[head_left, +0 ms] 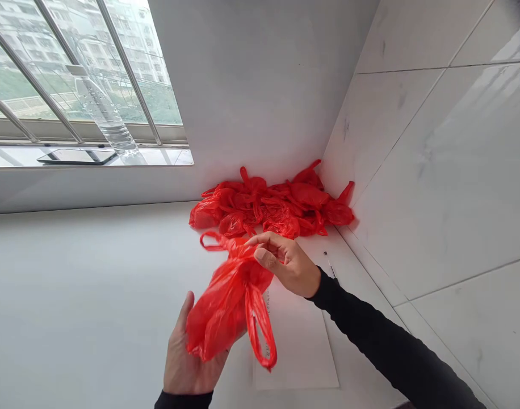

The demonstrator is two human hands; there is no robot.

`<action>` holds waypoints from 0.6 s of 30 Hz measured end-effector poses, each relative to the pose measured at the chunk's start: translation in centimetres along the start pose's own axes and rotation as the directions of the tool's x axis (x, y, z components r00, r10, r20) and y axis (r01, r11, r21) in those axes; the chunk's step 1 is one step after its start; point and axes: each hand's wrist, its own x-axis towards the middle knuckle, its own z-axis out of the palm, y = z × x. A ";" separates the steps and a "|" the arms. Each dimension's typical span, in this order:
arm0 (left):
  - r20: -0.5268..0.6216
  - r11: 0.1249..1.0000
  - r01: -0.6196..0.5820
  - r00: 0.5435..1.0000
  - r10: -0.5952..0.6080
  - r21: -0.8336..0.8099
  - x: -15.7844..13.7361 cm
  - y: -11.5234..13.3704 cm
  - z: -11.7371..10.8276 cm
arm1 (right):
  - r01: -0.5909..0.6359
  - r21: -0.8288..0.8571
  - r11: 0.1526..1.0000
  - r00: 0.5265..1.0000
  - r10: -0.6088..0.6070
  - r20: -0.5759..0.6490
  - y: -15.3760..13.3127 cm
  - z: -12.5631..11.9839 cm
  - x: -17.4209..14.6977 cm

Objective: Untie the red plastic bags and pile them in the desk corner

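A red plastic bag with something inside that I cannot make out is held up over the table. Its two handle loops stick out, one at the upper left and one hanging at the lower right. My left hand cradles the bag from below, thumb up along its left side and the other fingers hidden behind it. At the gathered top, my right hand grips the plastic between thumb and fingers.
A heap of red plastic bags lies against the back wall, in the corner. Under the held bag are a white sheet or pad and a thin dark tool. A water bottle and a flat dark-edged device rest on the windowsill.
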 end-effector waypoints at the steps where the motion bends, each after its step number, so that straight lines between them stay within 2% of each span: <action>1: -0.026 0.993 0.060 0.998 -0.063 -0.102 -0.5 0.4 -0.3 | -0.031 -0.050 0.998 0.999 0.032 0.031 0.5 0.0 -0.5; 2: -0.071 0.982 0.096 0.992 -0.108 -0.160 -1.1 0.6 -0.5 | -0.055 -0.130 0.990 0.998 0.057 0.010 1.3 -0.3 -0.8; 4: -0.168 0.974 0.106 0.976 -0.141 -0.202 -2.2 0.5 -1.1 | -0.108 -0.360 0.927 0.982 0.042 -0.186 3.9 -1.4 -1.0; 6: -0.220 0.979 0.068 0.969 -0.110 -0.191 -3.1 0.3 -1.8 | -0.243 -0.572 0.783 0.906 -0.028 -0.423 7.1 -2.8 -0.8; 8: -0.240 0.979 0.042 0.967 -0.090 -0.198 -3.7 0.0 -2.8 | -0.392 -0.606 0.692 0.852 0.025 -0.522 10.1 -4.0 -0.5; 10: -0.243 0.973 0.031 0.966 -0.087 -0.228 -4.0 -0.1 -4.0 | -0.443 -0.581 0.683 0.842 0.094 -0.532 12.0 -5.0 0.0; 13: -0.198 0.963 0.029 0.977 -0.085 -0.269 -4.0 -0.5 -5.8 | -0.406 -0.566 0.718 0.854 0.079 -0.513 12.1 -6.4 1.5; 18: -0.051 0.969 0.033 0.998 -0.047 -0.246 -4.0 -1.6 -6.7 | -0.321 -0.549 0.771 0.819 -0.065 -0.570 7.9 -9.6 6.7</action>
